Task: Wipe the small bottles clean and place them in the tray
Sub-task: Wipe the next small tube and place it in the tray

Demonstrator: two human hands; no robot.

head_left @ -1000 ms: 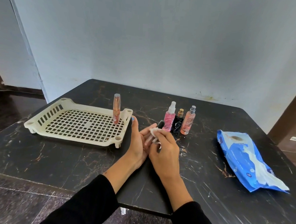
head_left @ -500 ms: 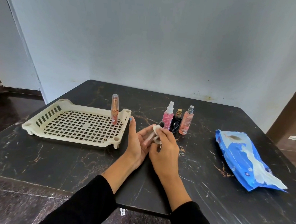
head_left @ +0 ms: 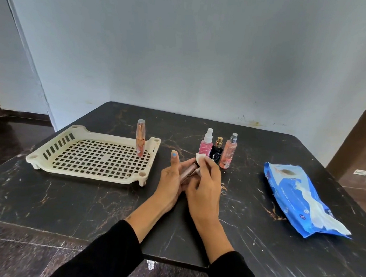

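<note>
The left hand [head_left: 172, 181] holds a slim rose-pink tube-shaped bottle [head_left: 188, 171] in a closed grip, long axis slanting up and away to the right; the right hand [head_left: 206, 183] pinches a small white wipe [head_left: 200, 159] against its far end; the cream slotted plastic tray [head_left: 73, 168] lies to the left on the black marble table [head_left: 67, 199], so the left hand is nearer; one peach capped bottle [head_left: 140, 138] stands upright in the tray's far right corner.

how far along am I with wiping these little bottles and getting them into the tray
Done: one bottle stands in the tray. In hand: your left hand holds a slim tube while your right hand rubs it with a wipe. Left: three bottles on the table.
</note>
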